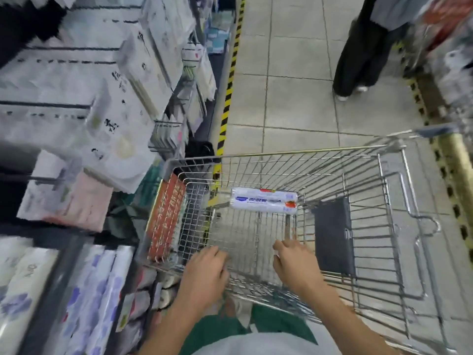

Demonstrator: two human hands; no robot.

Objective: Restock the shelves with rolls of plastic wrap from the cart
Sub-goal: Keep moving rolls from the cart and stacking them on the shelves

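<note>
I see one white cylindrical roll of plastic wrap [263,201] lying across the far end of the silver wire cart [307,150]; I judge it the last left to shelve. Nearer me than the roll, my left grip [204,272] and right grip [294,262] reach into the cart, fingers loosely curled, holding nothing.

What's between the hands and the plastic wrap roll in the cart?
Head view: just bare wire cart floor between the left hand, the right hand and the plastic wrap roll.
</note>
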